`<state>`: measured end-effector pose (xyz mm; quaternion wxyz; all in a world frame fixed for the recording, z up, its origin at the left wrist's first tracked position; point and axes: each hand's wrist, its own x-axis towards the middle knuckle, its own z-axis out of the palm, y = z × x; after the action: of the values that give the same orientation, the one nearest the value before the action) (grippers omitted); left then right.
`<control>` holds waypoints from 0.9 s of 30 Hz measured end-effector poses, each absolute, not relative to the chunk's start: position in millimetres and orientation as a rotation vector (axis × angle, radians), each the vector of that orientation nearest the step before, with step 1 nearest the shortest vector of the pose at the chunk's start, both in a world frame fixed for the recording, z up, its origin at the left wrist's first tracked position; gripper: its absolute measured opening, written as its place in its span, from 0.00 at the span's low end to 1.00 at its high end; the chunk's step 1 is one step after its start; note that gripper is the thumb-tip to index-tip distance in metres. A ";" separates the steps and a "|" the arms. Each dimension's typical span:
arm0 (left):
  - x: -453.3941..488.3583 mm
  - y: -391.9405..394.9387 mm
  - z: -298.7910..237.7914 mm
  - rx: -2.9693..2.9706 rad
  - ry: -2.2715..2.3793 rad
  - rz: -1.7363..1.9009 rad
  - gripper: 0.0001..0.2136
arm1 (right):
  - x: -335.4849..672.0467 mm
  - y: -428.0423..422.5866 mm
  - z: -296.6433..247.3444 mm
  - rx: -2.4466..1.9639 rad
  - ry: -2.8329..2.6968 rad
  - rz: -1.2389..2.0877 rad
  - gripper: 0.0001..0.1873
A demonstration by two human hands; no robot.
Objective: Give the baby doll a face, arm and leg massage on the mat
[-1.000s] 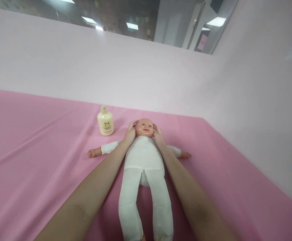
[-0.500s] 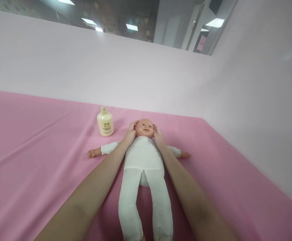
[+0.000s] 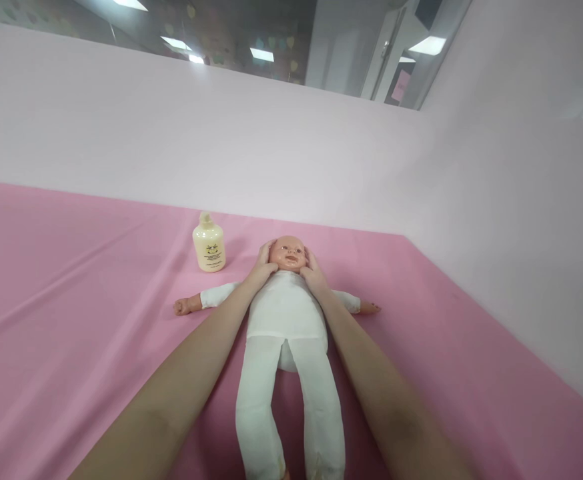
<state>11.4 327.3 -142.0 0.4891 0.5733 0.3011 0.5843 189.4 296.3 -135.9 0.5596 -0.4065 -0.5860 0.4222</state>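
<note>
1. Since the earlier head view, both thumbs (image 3: 274, 267) have slid inward along the jaw, towards the chin of the doll (image 3: 286, 307).
2. Left hand (image 3: 264, 261) and right hand (image 3: 313, 272) clasp the doll's head between them, one on each side; fingers behind the head are hidden.
3. On its back in the middle of the pink sheet (image 3: 96, 287), the doll lies with its head at the far end, arms spread; the person's forearms cover parts of its arms, and the near edge cuts off its feet.
4. Far left of the head stands a pale yellow bottle (image 3: 209, 248), its small print illegible.
</note>
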 end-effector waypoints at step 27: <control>8.0 325.1 -141.4 1.516 0.735 1.403 0.40 | 195.0 301.4 -147.1 -1.011 -1.456 0.959 0.48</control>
<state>8.0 325.1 -141.4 0.4570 0.6151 0.2982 0.5690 195.0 301.4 -147.1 0.5339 -0.4243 -0.6108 0.4022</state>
